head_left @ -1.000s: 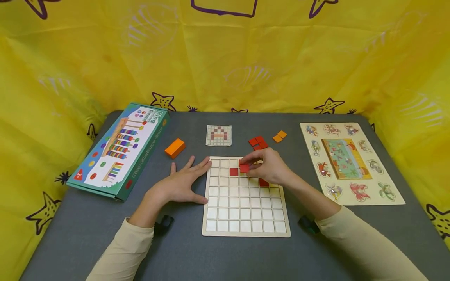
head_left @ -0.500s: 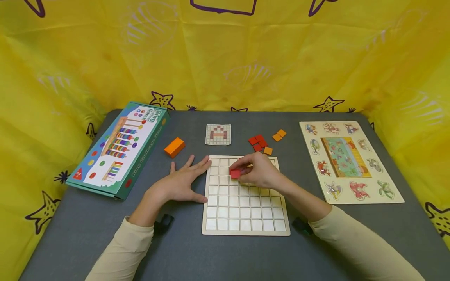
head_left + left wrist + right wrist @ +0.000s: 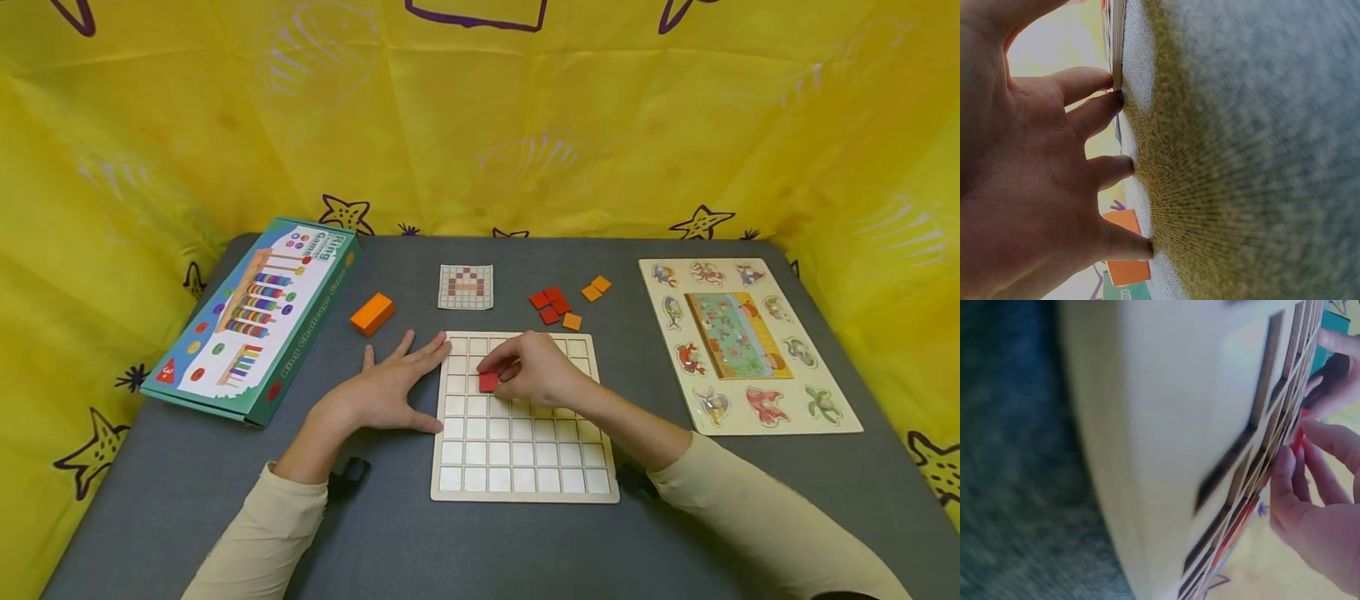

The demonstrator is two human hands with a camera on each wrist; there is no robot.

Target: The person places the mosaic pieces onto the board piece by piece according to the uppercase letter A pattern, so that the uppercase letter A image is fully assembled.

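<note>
A pale wooden grid board [image 3: 525,487] lies in front of the person, its square cells mostly white. The right hand [image 3: 538,371] pinches a red square tile [image 3: 488,382] between thumb and fingers, over the left part of the board's third row. From the right wrist view, the tile [image 3: 1299,434] stands on edge between the fingertips, low over the grid. More red shows on the board [image 3: 1234,531] beyond that hand; from the head view the hand hides those cells. The left hand [image 3: 386,390] rests with fingers spread on the table, forefinger and thumb at the board's left edge.
Behind the board lie a small pattern card [image 3: 466,287], several red tiles [image 3: 551,305] and a few orange tiles [image 3: 572,322]. An orange block [image 3: 372,315] sits beyond the left hand. A green game box [image 3: 258,325] stands left, a sea-animal puzzle board [image 3: 678,392] right.
The right hand has moved left and a little nearer the person, carrying the red tile across the board. An orange tile behind it has come into view. The left hand has stayed put.
</note>
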